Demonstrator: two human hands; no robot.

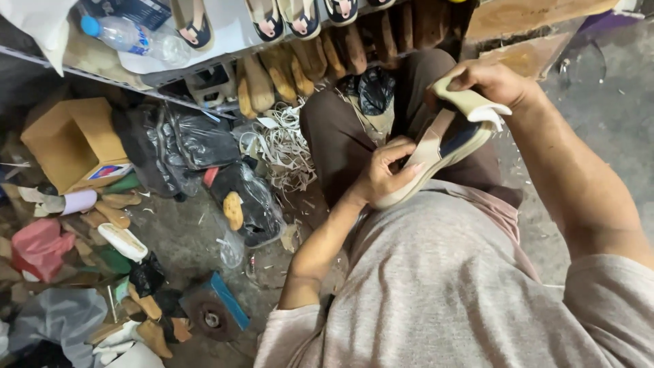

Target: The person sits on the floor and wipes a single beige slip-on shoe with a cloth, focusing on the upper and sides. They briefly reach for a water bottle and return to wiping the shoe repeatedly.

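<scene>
I hold a cream sandal point(441, 151) with a dark blue insole over my lap. My left hand point(385, 172) grips its lower end, fingers curled around the sole's edge. My right hand point(492, 80) grasps the upper end, where a cream strap bends over the top. The sandal is tilted, sole edge toward me. Both hands are closed on it.
A low shelf point(225, 37) at the top carries finished sandals and a plastic bottle point(129, 35). Wooden shoe lasts point(300, 68) line up beneath it. A cardboard box point(71, 140), black plastic bags point(184, 143), a pile of cream straps point(283, 150) and scraps cover the floor at left.
</scene>
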